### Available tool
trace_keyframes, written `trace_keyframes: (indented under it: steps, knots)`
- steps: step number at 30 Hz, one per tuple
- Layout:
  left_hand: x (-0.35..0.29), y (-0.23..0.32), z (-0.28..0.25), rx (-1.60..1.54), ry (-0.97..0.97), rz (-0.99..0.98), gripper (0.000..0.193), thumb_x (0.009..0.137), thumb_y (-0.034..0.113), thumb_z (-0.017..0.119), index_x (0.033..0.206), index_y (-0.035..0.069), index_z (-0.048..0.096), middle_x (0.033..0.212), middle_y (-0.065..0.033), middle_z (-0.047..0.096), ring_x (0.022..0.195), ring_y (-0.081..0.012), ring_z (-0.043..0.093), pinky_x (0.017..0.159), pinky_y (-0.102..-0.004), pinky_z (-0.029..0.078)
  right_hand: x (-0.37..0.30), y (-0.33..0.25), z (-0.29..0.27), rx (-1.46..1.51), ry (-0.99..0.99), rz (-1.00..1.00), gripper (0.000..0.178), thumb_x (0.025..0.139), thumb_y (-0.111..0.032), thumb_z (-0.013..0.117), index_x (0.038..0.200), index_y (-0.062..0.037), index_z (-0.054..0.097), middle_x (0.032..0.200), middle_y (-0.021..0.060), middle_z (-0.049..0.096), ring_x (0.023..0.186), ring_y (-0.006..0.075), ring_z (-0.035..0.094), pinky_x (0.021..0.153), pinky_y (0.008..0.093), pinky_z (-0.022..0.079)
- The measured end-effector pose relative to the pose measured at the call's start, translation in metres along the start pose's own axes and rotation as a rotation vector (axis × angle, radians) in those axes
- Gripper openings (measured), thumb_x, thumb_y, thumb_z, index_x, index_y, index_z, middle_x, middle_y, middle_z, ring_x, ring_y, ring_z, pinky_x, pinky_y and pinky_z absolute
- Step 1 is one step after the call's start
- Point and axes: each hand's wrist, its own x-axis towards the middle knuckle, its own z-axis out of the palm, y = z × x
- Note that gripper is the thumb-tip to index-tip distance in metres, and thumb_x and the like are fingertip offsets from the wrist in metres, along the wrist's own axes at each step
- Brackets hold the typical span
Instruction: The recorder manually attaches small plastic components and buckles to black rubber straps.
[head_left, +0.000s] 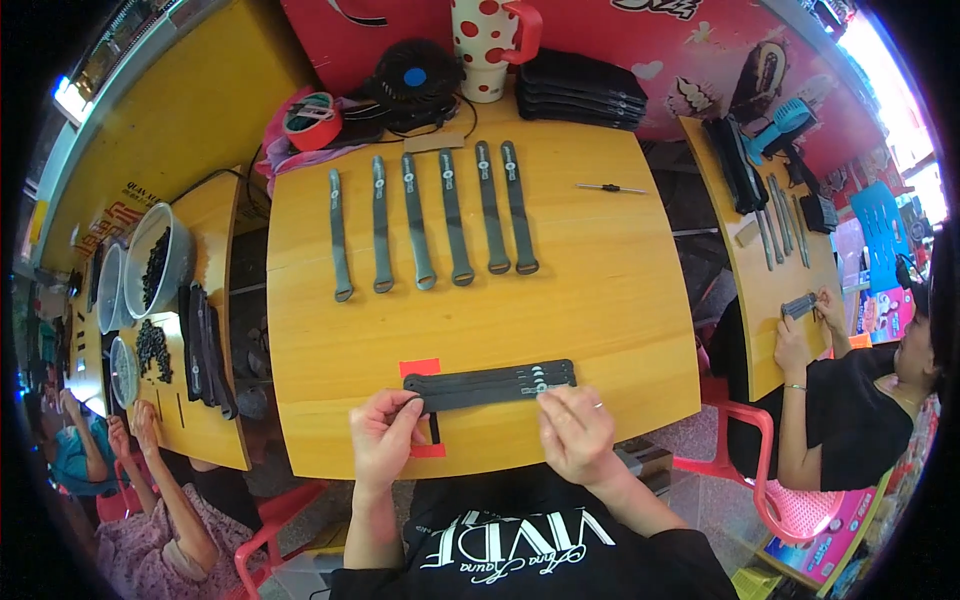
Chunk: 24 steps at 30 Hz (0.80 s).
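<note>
A fanned stack of black straps (478, 386) lies across the near middle of the wooden table, white marks at its right end. My left hand (382, 436) pinches the left end of the nearest strap between thumb and fingers. At the marked right end, my right hand (580, 432) has thumb and fingertips closed on the edge of that strap; its fingers partly hide the contact. Beneath the stack's left end are two red tape pieces, the far one (420, 367) and the near one (428, 451), with a short black strip (434, 428) between them.
Several dark straps (415, 225) lie lengthwise in a row farther up the table (610, 290). Behind them stand a black fan (415, 75), a spotted tumbler (482, 50) and stacked black pouches (580, 90). A thin tool (611, 188) lies right. Other people work at side tables.
</note>
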Motion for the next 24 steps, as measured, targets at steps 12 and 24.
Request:
trace_keyframes:
  steps: [12,24]
  knots:
    - [-0.008,-0.003,0.005,0.092,0.082,0.104,0.009,0.087,0.005,0.070,0.086,-0.004,0.068,0.068,-0.0056,0.067,0.053,-0.0075,0.059,0.048,-0.0226,0.045,0.002,-0.002,0.009,-0.025,-0.137,-0.028,0.029,0.071,0.000,0.070,0.099,0.0054,0.067,0.098,0.0158,0.062,0.083,0.0323,0.058,0.074,0.0392,0.048]
    - [-0.005,0.002,0.000,0.314,0.158,0.268,0.006,0.084,0.000,0.068,0.084,-0.005,0.067,0.066,-0.0115,0.065,0.057,-0.0134,0.061,0.053,-0.0259,0.047,0.004,-0.003,0.010,-0.015,-0.140,-0.011,0.030,0.069,0.003,0.069,0.099,0.0052,0.067,0.098,0.0162,0.062,0.082,0.0326,0.058,0.071,0.0388,0.049]
